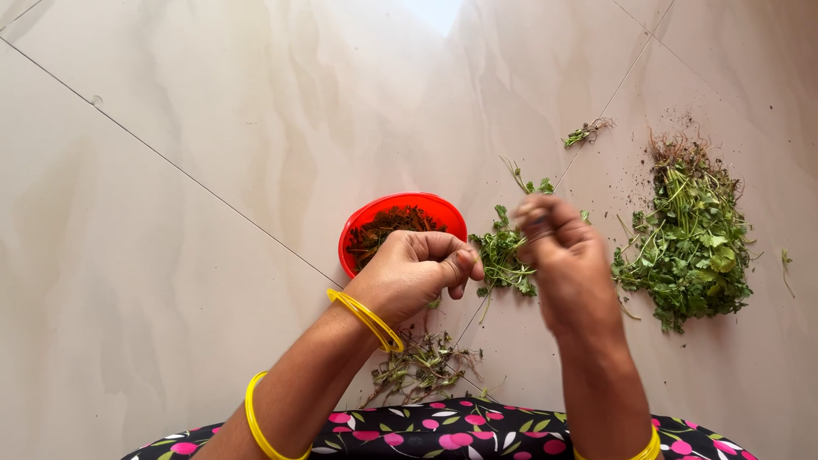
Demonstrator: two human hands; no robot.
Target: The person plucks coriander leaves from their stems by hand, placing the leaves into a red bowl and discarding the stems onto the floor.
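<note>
Head view looks straight down at a pale tiled floor. Both hands are up above it, close together. The left hand is curled shut, pinching one end of a small bunch of green leaves. The right hand is blurry; its fingers are bent in and pinch the other end. The bunch has thin stems and little flat leaves. A red bowl with dark bits sits just behind the left hand. A big leafy pile with roots lies to the right. Limp picked stems lie under the left wrist.
</note>
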